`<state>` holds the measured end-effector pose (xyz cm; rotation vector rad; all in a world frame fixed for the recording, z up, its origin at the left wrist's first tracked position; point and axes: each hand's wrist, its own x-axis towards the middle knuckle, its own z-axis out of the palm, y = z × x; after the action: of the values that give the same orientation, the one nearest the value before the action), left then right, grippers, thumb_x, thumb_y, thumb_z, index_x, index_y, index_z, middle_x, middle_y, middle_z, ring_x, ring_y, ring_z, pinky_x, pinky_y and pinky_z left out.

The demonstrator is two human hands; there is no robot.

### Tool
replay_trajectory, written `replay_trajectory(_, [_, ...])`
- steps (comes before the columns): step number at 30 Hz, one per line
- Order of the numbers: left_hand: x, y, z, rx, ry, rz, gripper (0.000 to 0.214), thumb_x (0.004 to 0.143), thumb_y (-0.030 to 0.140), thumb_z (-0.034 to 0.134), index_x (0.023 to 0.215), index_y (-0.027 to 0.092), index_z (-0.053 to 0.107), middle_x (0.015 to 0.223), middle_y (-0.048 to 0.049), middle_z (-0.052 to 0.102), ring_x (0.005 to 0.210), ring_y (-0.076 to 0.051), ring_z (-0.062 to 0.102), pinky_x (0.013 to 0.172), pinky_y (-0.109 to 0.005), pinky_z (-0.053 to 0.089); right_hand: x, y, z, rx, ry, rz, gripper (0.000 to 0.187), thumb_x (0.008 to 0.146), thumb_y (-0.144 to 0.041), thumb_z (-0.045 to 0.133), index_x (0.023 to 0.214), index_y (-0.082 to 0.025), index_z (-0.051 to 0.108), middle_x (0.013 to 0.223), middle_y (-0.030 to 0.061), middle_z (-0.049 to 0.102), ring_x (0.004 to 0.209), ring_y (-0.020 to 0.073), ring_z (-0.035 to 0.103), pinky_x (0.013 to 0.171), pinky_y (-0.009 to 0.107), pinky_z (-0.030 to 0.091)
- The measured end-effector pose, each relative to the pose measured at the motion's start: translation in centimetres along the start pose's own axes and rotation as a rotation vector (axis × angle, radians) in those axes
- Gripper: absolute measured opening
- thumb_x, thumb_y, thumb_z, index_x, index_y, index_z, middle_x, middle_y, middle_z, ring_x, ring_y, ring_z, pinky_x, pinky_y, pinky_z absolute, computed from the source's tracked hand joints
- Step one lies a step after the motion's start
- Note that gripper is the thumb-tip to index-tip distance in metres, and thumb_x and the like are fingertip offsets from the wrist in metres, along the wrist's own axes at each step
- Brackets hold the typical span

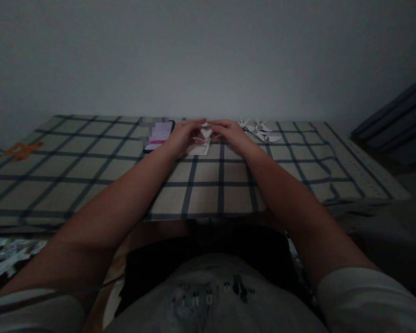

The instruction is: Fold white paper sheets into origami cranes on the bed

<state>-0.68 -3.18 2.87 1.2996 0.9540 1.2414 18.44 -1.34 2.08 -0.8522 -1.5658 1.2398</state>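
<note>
Between my two hands is a small folded piece of white paper (206, 132), pinched from both sides above the table. My left hand (186, 133) has its fingers closed on the paper's left side. From the right, my right hand (229, 131) grips the same paper with thumb and fingers. Under the left hand lies a flat white printed sheet or card (201, 149), partly covered. A phone (159, 135) with a lit screen lies just left of the left hand. Several folded white paper cranes (261, 129) sit in a cluster right of the right hand.
A checked cloth (208, 194) covers the table, whose back edge meets a plain wall (208, 55). An orange object (23, 150) lies at the far left. Dark ribbed material (398, 120) stands beyond the right end.
</note>
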Motion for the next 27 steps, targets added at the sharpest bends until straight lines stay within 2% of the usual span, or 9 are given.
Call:
replay_trajectory(3, [0.0,-0.2,-0.1,-0.006,-0.021,0.008,0.030,0.075,0.036,0.072,0.096,0.015,0.075,0.093,-0.0083,0.075,0.076,-0.016,0.067,0.059,-0.023,0.056,0.2,0.4,-0.1,-0.010,0.007,-0.018,0.020,0.088,-0.032,0.074,0.100,-0.017,0.077,0.097,0.0052,0.078,0.079,0.0116,0.068,0.070,0.022,0.059])
replay_trajectory(9, [-0.3,-0.5,0.1,0.107,0.008,0.047,0.031,0.074,0.036,0.079,0.098,0.016,0.076,0.096,-0.0062,0.076,0.083,-0.016,0.068,0.070,-0.026,0.059,0.7,1.1,-0.5,-0.050,0.002,-0.036,0.016,0.083,-0.028,0.077,0.092,-0.015,0.075,0.093,0.0049,0.076,0.080,0.0129,0.067,0.074,0.025,0.058])
replay_trajectory(13, [-0.2,-0.6,0.1,0.169,0.031,0.079,0.031,0.076,0.027,0.076,0.105,0.015,0.076,0.101,-0.0061,0.076,0.084,-0.016,0.069,0.076,-0.029,0.061,1.0,1.4,-0.4,-0.026,0.035,-0.044,0.029,0.083,-0.026,0.076,0.111,-0.020,0.069,0.094,0.0024,0.074,0.082,0.0139,0.069,0.075,0.027,0.060])
replay_trajectory(16, [-0.2,-0.5,0.1,0.221,0.052,0.093,0.046,0.075,0.019,0.074,0.121,0.016,0.073,0.092,-0.0038,0.075,0.082,-0.016,0.070,0.080,-0.033,0.062,1.2,1.8,-0.4,-0.036,0.005,-0.071,0.039,0.087,-0.029,0.074,0.124,-0.023,0.063,0.090,0.0008,0.071,0.082,0.0150,0.069,0.079,0.031,0.061])
replay_trajectory(18, [-0.2,-0.5,0.2,0.243,0.062,0.107,0.055,0.076,0.016,0.073,0.131,0.016,0.070,0.085,-0.0028,0.073,0.082,-0.017,0.070,0.083,-0.035,0.062,1.3,2.1,-0.5,-0.057,-0.020,-0.094,0.041,0.089,-0.031,0.073,0.128,-0.025,0.060,0.090,0.0006,0.070,0.082,0.0154,0.068,0.081,0.033,0.061])
replay_trajectory(21, [-0.2,-0.5,0.2,0.223,0.070,0.114,0.062,0.078,0.017,0.073,0.139,0.016,0.064,0.090,-0.0052,0.073,0.089,-0.020,0.072,0.086,-0.037,0.062,1.5,2.3,-0.7,-0.108,-0.030,-0.125,0.044,0.091,-0.033,0.072,0.132,-0.026,0.058,0.088,-0.0002,0.067,0.081,0.0149,0.067,0.082,0.033,0.061])
replay_trajectory(24, [-0.2,-0.7,0.1,0.197,0.057,0.107,0.064,0.080,0.018,0.074,0.143,0.016,0.060,0.097,-0.0083,0.074,0.095,-0.023,0.072,0.087,-0.039,0.061,1.5,2.3,-0.7,-0.127,-0.026,-0.150,0.048,0.092,-0.033,0.071,0.137,-0.026,0.056,0.087,-0.0005,0.066,0.080,0.0148,0.066,0.082,0.033,0.061])
replay_trajectory(27, [0.0,-0.8,-0.1,0.178,0.058,0.119,0.065,0.080,0.019,0.075,0.143,0.017,0.060,0.096,-0.0082,0.074,0.097,-0.024,0.073,0.087,-0.037,0.061,1.3,2.3,-0.6,-0.073,-0.029,-0.115,0.049,0.091,-0.032,0.072,0.137,-0.024,0.056,0.088,-0.0002,0.067,0.082,0.0153,0.067,0.084,0.035,0.061])
